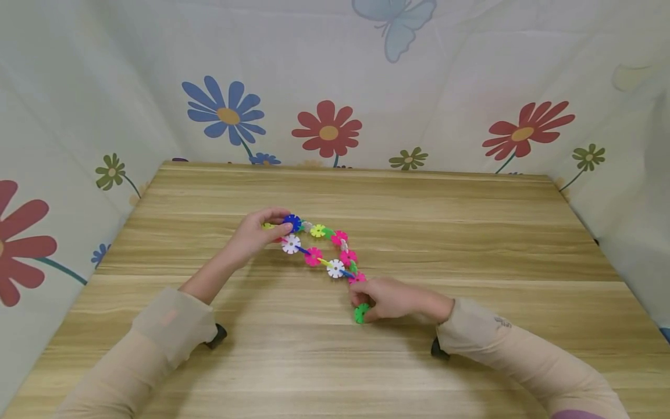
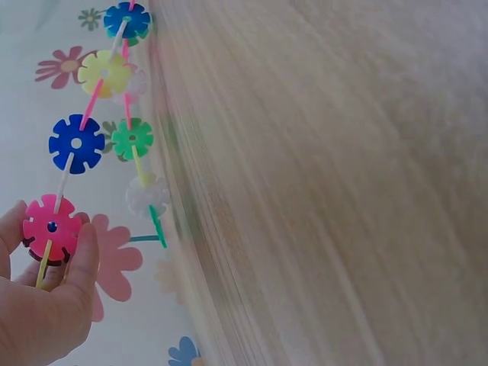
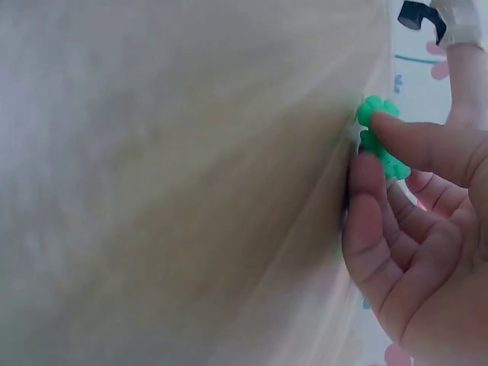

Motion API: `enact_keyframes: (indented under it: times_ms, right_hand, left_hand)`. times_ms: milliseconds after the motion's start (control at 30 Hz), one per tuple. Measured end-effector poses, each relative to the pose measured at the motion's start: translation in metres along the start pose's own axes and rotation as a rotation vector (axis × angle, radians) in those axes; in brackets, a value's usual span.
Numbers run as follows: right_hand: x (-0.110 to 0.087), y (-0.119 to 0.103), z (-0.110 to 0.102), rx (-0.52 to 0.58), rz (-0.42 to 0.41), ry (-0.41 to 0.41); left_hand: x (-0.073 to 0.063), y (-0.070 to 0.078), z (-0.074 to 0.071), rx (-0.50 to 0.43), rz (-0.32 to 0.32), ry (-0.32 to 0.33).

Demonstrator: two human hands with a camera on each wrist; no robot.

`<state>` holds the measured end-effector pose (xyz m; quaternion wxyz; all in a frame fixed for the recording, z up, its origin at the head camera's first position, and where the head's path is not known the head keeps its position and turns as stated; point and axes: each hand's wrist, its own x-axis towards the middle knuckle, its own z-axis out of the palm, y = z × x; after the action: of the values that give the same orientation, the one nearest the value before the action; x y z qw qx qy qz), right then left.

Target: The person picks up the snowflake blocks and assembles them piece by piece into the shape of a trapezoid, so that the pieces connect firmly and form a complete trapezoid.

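Note:
A chain of interlocking snowflake discs (image 1: 313, 256) in pink, white, yellow, blue and green makes a long loop above the table. At its left end my left hand (image 1: 256, 234) holds it beside a blue disc (image 1: 292, 222). The left wrist view shows a pink disc (image 2: 52, 227) pinched between thumb and fingers. My right hand (image 1: 395, 298) is at the loop's near right end, just below a pink disc (image 1: 357, 279). Its thumb and fingers pinch green discs (image 3: 379, 111); one green disc (image 1: 361, 313) sticks out below. Fingers partly hide how these discs join the chain.
Under both hands lies a wood-grain table (image 1: 335, 366). Behind it hangs a pale cloth (image 1: 445, 105) printed with flowers and a butterfly. Each sleeved wrist carries a small dark camera, one (image 1: 216, 336) on the left and one (image 1: 439, 349) on the right.

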<state>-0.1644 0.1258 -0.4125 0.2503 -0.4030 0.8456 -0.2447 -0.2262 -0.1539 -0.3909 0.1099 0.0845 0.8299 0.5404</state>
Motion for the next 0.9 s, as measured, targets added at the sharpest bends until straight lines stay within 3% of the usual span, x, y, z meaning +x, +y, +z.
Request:
enact_keyframes:
  times_ms: [200, 367, 633, 900]
  right_hand:
    - [0.004, 0.007, -0.009, 0.300, 0.024, 0.021]
    - [0.010, 0.007, -0.023, 0.462, 0.016, 0.151]
    - [0.027, 0.000, -0.044, 0.613, 0.064, 0.408]
    - [0.046, -0.006, -0.051, 0.603, 0.104, 0.530]
  left_hand:
    - [0.000, -0.002, 0.002, 0.012, -0.012, -0.002]
    - [-0.001, -0.003, 0.005, 0.068, 0.005, -0.007]
    - [-0.006, -0.001, 0.011, 0.065, 0.044, -0.020]
    - [-0.011, 0.001, 0.015, 0.052, 0.071, -0.044]
